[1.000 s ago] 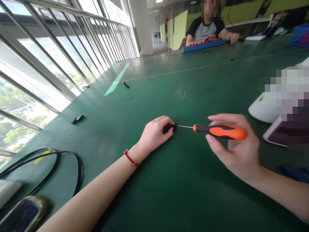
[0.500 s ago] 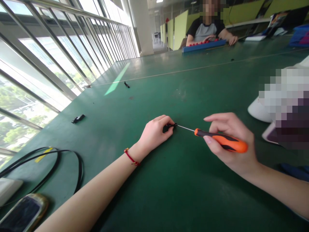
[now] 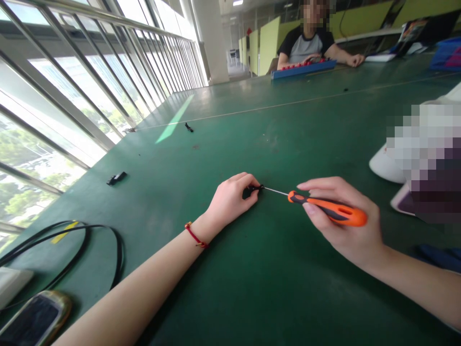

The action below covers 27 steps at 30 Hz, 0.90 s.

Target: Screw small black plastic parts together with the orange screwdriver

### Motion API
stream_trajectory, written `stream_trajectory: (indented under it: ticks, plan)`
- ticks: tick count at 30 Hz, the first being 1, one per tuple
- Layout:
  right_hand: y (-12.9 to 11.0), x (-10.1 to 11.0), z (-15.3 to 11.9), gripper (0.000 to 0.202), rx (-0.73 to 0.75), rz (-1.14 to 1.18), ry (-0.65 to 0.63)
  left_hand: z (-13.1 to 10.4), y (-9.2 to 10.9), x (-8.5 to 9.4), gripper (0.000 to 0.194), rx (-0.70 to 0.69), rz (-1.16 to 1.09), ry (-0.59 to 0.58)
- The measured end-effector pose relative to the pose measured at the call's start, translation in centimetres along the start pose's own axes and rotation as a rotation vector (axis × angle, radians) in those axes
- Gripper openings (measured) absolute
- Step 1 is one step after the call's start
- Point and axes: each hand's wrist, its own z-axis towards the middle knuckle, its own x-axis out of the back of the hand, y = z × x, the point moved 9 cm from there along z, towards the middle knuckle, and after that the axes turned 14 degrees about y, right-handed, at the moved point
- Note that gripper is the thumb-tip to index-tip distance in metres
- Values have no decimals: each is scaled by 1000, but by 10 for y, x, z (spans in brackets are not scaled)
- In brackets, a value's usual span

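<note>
Near the middle of the green table (image 3: 223, 269), my left hand (image 3: 232, 197) pinches a small black part (image 3: 248, 192) between thumb and fingers. Its kind is hard to make out, since the fingers cover much of it. From the right, my right hand (image 3: 345, 226) holds a screwdriver (image 3: 342, 211) with an orange and black handle, thumb below and fingers above and behind it. The thin metal shaft points left, and its tip meets the right end of the black part.
Two small black pieces, one nearer (image 3: 116, 178) and one farther (image 3: 189, 127), lie to the left. A black cable (image 3: 118, 250) and a phone-like device (image 3: 36, 315) sit at the lower left. Across the table, a person (image 3: 308, 45) sits behind a blue tray (image 3: 304, 69). A metal railing (image 3: 108, 29) borders the left.
The screwdriver handle has turned about its shaft, and my right hand's fingers have shifted forward along it. My left hand stays put. The person's hand across the table has moved right.
</note>
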Motion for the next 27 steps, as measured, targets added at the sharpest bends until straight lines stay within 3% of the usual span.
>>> stream_trajectory:
  ticks: [2, 4, 7, 9, 14, 19, 24, 27]
  plan:
    - [0, 7, 1, 35, -6, 66, 88, 0, 0, 0, 11, 2, -2, -3]
    - [1, 6, 1, 45, -25, 99, 86, 0, 0, 0, 11, 4, -2, -5]
    - [3, -2, -1, 23, -44, 2, -22, 0, 0, 0, 12, 7, 2, -2]
    - [2, -2, -1, 11, -24, -43, -27, 0, 0, 0, 12, 8, 3, 0]
    - [-1, 8, 1, 42, 11, 76, 91, 0, -1, -1, 11, 6, 4, -3]
    - [0, -5, -2, 17, 21, -31, -68, 1, -2, -1, 11, 9, 1, -3]
    - [-2, 8, 2, 41, 26, 86, 98, 1, -1, 0, 11, 9, 0, -5]
    - [-2, -1, 0, 32, 18, 47, -19, 0, 0, 0, 11, 11, -8, -4]
